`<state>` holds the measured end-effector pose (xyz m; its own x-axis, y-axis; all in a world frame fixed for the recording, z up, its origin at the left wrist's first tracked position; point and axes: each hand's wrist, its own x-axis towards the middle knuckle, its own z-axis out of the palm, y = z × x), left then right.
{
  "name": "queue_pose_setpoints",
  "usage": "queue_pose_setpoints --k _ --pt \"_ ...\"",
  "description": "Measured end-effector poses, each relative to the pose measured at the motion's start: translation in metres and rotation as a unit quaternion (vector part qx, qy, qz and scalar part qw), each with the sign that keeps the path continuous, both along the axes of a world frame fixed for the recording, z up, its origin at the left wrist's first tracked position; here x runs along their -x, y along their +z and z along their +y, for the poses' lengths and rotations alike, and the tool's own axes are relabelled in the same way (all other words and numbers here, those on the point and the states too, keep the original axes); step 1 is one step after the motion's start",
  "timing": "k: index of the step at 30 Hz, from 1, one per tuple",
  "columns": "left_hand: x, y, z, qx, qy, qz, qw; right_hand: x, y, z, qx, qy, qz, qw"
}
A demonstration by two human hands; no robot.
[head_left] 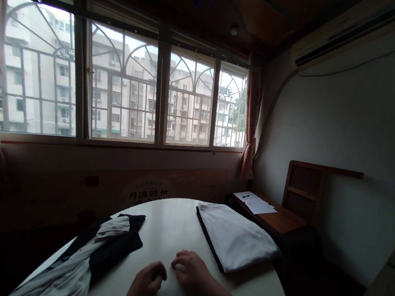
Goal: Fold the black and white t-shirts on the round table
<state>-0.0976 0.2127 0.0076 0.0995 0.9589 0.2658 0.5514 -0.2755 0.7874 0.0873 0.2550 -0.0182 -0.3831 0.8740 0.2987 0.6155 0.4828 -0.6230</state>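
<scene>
My left hand [147,281] is at the near edge of a round white table [167,215], its fingers loosely bent and the thumb apart from them; nothing shows in its grasp. Just to its right, my right hand [190,268] rests on the tabletop with fingers bent and slightly spread, holding nothing. Beyond it on the right lies a flat, folded white cloth [237,237], with a dark layer [209,236] showing under its left edge. On the left, a crumpled pale grey cloth [75,267] lies across a dark cloth [116,248], both running toward the table's left edge.
Papers [258,205] and what looks like a pen lie on a wooden chair or bench [288,223] at the right, against the wall. Barred windows [123,83] span the far side, with pinkish curtains [248,148] at the ends. An air conditioner [335,45] hangs at upper right.
</scene>
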Motion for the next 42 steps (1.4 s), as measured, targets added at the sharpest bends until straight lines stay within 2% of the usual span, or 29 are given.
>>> queue_pose_setpoints --k 5,21,30,42 --pt "-0.001 0.002 0.000 -0.001 -0.004 -0.005 1.000 0.000 0.003 0.000 0.022 -0.005 0.006 1.000" --pt "-0.002 -0.001 0.000 -0.003 0.003 -0.003 1.000 -0.001 -0.001 -0.001 -0.002 0.005 -0.006 1.000" --pt "-0.004 -0.005 -0.005 -0.008 -0.011 -0.004 1.000 -0.008 -0.002 -0.005 0.013 0.022 -0.003 1.000" --pt "-0.007 -0.005 -0.008 -0.012 -0.007 0.030 0.999 -0.013 -0.002 -0.001 -0.009 0.085 -0.046 0.995"
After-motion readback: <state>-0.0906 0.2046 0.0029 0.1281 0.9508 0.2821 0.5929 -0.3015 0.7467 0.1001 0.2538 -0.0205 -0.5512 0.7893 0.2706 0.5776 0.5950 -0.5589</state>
